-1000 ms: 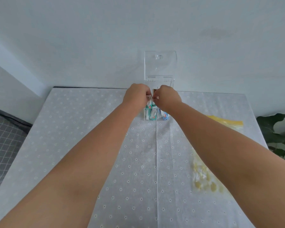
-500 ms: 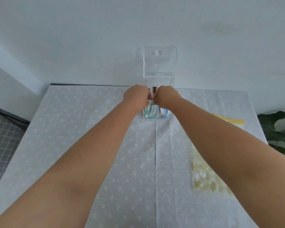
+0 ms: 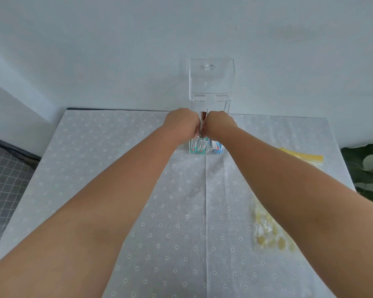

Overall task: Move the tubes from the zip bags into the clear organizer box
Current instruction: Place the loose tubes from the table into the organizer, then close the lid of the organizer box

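The clear organizer box [image 3: 225,105] stands at the far middle of the table, its lid [image 3: 211,77] tipped up against the wall. Several small tubes [image 3: 199,146] with white, teal and blue labels stand inside its front. My left hand [image 3: 182,124] and my right hand [image 3: 219,124] are both over the box opening, knuckles nearly touching, fingers curled downward. A reddish-brown tube end [image 3: 202,115] shows between them. Whether either hand grips a tube is hidden by the knuckles. A yellow-topped zip bag [image 3: 302,157] lies at the right.
The table wears a white cloth [image 3: 138,190] with small flowers. A clear bag with yellow spots [image 3: 269,231] lies on the right under my forearm. A leafy plant [image 3: 366,175] stands beyond the right edge, and a checked grey surface [image 3: 2,183] sits left of the table.
Both hands stay at the box opening. The view has tilted slightly, so the box and hands sit a little higher in frame.
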### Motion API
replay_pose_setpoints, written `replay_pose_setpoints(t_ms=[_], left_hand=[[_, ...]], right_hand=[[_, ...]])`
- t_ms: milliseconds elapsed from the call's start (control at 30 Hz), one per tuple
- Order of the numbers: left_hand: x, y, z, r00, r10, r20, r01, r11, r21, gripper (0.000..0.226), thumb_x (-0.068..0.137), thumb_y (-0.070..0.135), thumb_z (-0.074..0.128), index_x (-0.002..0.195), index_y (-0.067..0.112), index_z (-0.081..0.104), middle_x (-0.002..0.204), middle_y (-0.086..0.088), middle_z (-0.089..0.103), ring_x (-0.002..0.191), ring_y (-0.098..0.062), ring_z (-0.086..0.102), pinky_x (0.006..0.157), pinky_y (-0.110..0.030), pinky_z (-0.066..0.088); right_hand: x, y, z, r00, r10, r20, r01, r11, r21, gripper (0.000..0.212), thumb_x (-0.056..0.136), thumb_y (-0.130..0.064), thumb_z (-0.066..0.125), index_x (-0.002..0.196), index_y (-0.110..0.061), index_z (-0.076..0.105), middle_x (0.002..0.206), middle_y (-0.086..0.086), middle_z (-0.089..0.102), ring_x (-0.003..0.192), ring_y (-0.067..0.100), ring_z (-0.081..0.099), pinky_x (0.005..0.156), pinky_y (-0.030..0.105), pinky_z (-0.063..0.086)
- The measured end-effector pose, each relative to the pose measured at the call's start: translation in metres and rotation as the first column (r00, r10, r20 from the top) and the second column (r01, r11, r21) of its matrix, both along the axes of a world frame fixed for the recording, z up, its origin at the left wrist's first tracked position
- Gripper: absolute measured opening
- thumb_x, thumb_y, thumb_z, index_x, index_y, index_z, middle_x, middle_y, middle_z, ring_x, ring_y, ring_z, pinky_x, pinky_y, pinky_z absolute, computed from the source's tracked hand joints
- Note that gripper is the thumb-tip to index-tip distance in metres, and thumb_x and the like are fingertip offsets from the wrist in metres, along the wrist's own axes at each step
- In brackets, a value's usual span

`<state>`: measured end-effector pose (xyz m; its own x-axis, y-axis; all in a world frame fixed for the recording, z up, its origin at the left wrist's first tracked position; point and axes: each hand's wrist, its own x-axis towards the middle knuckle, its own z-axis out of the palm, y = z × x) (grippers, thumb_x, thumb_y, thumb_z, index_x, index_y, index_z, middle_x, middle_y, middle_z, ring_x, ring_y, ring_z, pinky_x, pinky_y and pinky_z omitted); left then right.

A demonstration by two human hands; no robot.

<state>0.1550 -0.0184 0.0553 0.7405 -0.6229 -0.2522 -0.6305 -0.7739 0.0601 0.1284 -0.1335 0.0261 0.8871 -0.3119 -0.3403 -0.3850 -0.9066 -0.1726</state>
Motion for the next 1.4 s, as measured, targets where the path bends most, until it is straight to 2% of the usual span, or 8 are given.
replay_pose_setpoints(t_ms=[233, 333, 433, 567, 633, 767, 933, 1400], left_hand=[[0.013, 0.007, 0.01, 0.978, 0.06, -0.199, -0.087, 0.987, -0.134, 0.009, 0.078, 0.02, 0.07, 0.084, 0.021, 0.078, 0.081, 0.004, 0.07, 0.086, -0.021, 0.066, 0.068, -0.027, 0.042], [0.023, 0.032, 0.018, 0.9, 0.286, -0.329, -0.408, 0.819, -0.404, 0.013, 0.081, 0.022, 0.068, 0.09, 0.023, 0.077, 0.086, 0.008, 0.071, 0.084, -0.013, 0.065, 0.077, -0.025, 0.05], [0.036, 0.038, 0.022, 0.803, 0.499, -0.327, -0.596, 0.649, -0.472, 0.019, 0.083, 0.021, 0.056, 0.088, 0.018, 0.075, 0.093, 0.0, 0.072, 0.085, -0.022, 0.065, 0.08, -0.031, 0.053], [0.037, 0.0, 0.05, 0.618, 0.401, -0.676, -0.78, 0.422, -0.462, 0.041, 0.094, 0.044, 0.039, 0.096, 0.012, 0.063, 0.107, -0.006, 0.064, 0.089, -0.025, 0.055, 0.078, -0.029, 0.038], [0.034, -0.015, 0.063, 0.581, 0.366, -0.727, -0.807, 0.376, -0.455, 0.061, 0.094, 0.057, 0.031, 0.124, 0.009, 0.055, 0.122, -0.008, 0.059, 0.106, -0.026, 0.055, 0.091, -0.033, 0.039], [0.017, -0.011, 0.07, 0.61, 0.309, -0.73, -0.788, 0.338, -0.515, 0.061, 0.097, 0.058, 0.022, 0.12, 0.011, 0.054, 0.117, -0.007, 0.057, 0.106, -0.024, 0.052, 0.088, -0.033, 0.031], [-0.009, 0.014, 0.039, 0.603, 0.275, -0.749, -0.794, 0.118, -0.597, 0.047, 0.1, 0.048, 0.029, 0.12, 0.011, 0.05, 0.11, 0.0, 0.062, 0.113, -0.026, 0.053, 0.095, -0.038, 0.036], [-0.048, 0.018, -0.013, 0.586, 0.358, -0.727, -0.81, 0.275, -0.518, 0.044, 0.091, 0.04, 0.056, 0.127, 0.015, 0.061, 0.12, -0.003, 0.067, 0.101, -0.016, 0.063, 0.08, -0.027, 0.048]], right_hand=[[-0.01, -0.017, 0.022, 0.982, -0.086, 0.169, 0.037, 0.961, 0.275, 0.019, 0.083, -0.021, 0.06, 0.088, -0.011, 0.076, 0.085, 0.002, 0.072, 0.082, 0.02, 0.067, 0.073, 0.029, 0.056], [-0.029, -0.034, 0.048, 0.795, -0.391, 0.463, 0.105, 0.841, 0.53, 0.019, 0.084, -0.024, 0.057, 0.085, -0.016, 0.074, 0.072, -0.005, 0.066, 0.065, 0.013, 0.061, 0.066, 0.023, 0.05], [-0.032, -0.046, 0.063, 0.421, -0.799, 0.43, 0.204, 0.546, 0.813, 0.013, 0.083, -0.022, 0.05, 0.076, -0.02, 0.061, 0.065, -0.006, 0.054, 0.058, 0.011, 0.046, 0.058, 0.025, 0.041], [-0.017, -0.043, 0.085, 0.546, -0.835, -0.077, 0.294, 0.105, 0.95, 0.021, 0.092, -0.035, 0.045, 0.088, -0.019, 0.057, 0.082, -0.001, 0.051, 0.07, 0.017, 0.045, 0.068, 0.032, 0.038], [-0.014, -0.039, 0.093, 0.641, -0.755, -0.138, 0.324, 0.103, 0.941, 0.048, 0.093, -0.05, 0.042, 0.127, -0.019, 0.055, 0.12, -0.001, 0.052, 0.106, 0.021, 0.048, 0.097, 0.039, 0.036], [-0.03, -0.032, 0.101, 0.648, -0.761, -0.029, 0.267, 0.191, 0.945, 0.055, 0.094, -0.052, 0.041, 0.131, -0.013, 0.053, 0.137, 0.007, 0.053, 0.13, 0.027, 0.047, 0.1, 0.037, 0.035], [-0.072, -0.033, 0.079, 0.587, -0.808, 0.042, 0.16, 0.167, 0.973, 0.034, 0.098, -0.035, 0.042, 0.091, -0.013, 0.068, 0.095, 0.0, 0.069, 0.093, 0.015, 0.064, 0.1, 0.036, 0.048], [-0.094, -0.015, 0.028, 0.68, -0.733, -0.026, 0.353, 0.296, 0.888, 0.042, 0.093, -0.04, 0.057, 0.128, -0.017, 0.06, 0.113, 0.002, 0.066, 0.113, 0.025, 0.059, 0.102, 0.047, 0.047]])
